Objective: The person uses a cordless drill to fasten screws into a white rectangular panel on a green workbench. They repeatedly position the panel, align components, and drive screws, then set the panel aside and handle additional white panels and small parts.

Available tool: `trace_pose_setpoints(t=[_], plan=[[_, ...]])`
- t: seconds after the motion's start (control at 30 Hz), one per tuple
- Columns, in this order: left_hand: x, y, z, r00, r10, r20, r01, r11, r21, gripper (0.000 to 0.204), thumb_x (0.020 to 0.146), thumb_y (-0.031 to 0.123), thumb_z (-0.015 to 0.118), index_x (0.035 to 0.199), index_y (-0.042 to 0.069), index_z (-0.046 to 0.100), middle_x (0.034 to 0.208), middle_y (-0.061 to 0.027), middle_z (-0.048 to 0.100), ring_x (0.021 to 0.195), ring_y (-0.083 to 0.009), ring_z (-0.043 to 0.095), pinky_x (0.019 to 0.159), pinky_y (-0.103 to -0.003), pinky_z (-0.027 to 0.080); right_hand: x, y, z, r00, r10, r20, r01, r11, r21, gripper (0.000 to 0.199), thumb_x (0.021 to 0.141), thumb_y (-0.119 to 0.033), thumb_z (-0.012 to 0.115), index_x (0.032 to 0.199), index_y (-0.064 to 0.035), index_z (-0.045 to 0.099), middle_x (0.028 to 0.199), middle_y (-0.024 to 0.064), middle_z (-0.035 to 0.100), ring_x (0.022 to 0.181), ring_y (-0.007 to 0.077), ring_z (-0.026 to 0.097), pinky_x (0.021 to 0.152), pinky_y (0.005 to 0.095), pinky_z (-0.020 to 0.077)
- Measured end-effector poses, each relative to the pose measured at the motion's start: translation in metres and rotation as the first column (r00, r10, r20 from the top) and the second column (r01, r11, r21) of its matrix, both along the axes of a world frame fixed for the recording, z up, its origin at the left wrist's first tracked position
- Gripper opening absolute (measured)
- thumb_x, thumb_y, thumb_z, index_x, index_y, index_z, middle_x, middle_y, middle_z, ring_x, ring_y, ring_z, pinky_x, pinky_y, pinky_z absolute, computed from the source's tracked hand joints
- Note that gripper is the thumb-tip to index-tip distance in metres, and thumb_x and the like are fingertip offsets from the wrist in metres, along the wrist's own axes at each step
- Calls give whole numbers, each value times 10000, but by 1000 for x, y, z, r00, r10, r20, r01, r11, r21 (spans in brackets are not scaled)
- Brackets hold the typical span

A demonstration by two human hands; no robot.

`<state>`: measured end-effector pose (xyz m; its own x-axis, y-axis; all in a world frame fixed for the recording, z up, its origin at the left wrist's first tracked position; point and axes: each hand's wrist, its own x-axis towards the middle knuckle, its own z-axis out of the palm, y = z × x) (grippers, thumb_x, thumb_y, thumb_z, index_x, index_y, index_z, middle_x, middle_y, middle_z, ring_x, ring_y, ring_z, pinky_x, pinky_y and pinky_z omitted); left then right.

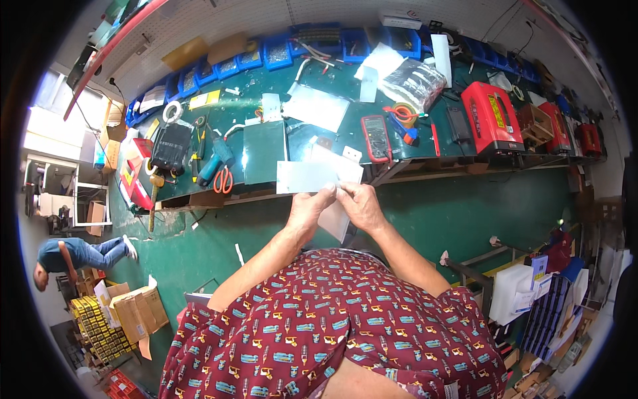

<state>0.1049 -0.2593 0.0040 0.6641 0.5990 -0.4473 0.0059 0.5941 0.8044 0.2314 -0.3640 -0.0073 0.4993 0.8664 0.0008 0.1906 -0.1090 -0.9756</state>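
Just over the front edge of the green workbench (232, 93), my two hands meet at a pale rectangular sheet (302, 178). My left hand (310, 207) pinches its lower right part. My right hand (362, 205) is closed with thumb and forefinger at the sheet's right end, close to my left thumb. A second whitish sheet (345, 166) shows behind my fingers, and a pale strip (334, 224) hangs below them. Whether these pieces are joined I cannot tell. A dark green panel (264, 153) lies on the bench left of the sheet.
Left on the bench are a teal power drill (218, 159), orange-handled scissors (224, 180) and a black case (171, 147). To the right lie a red multimeter (377, 139) and a red machine (492, 118). Blue bins (276, 53) line the back. Another person (83, 256) is at far left.
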Motion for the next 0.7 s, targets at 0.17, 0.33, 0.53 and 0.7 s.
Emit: trace_pose_setpoints(t=[0.17, 0.33, 0.53, 0.7], plan=[[-12, 10, 2, 997, -40, 58, 41, 999, -19, 314, 927, 140, 718, 1199, 18, 619, 1115, -69, 670, 1031, -186, 648, 943, -359, 539, -3, 4, 8, 994, 0, -113, -1, 1000, -10, 319, 988, -240, 526, 866, 42, 611, 668, 96, 524, 664, 115, 463, 620, 346, 441], [-22, 24, 6, 997, -10, 73, 7, 999, 49, 343, 938, 144, 709, 1236, 8, 607, 1141, -88, 665, 1034, -198, 653, 960, -378, 547, -21, 16, 13, 991, -93, -99, 95, 995, 7, 328, 921, -261, 642, 968, 60, 693, 799, 118, 696, 765, 115, 620, 709, 319, 510], [-28, 38, 10, 998, -47, -31, 56, 786, 615, 234, 951, 179, 697, 1082, -15, 697, 985, -50, 714, 911, -139, 638, 804, -292, 507, -35, 39, 18, 958, -230, 173, 230, 973, 19, 290, 861, -182, 712, 1018, 60, 733, 815, 146, 749, 742, 118, 677, 681, 303, 538], [-24, 65, 30, 983, -172, -66, 155, 580, 799, 247, 965, 185, 668, 1103, -19, 692, 1000, -72, 721, 900, -144, 639, 801, -302, 502, -25, 56, 22, 972, -95, 216, 101, 995, -13, 236, 876, -172, 658, 875, 61, 698, 684, 130, 670, 645, 87, 583, 589, 318, 484]])
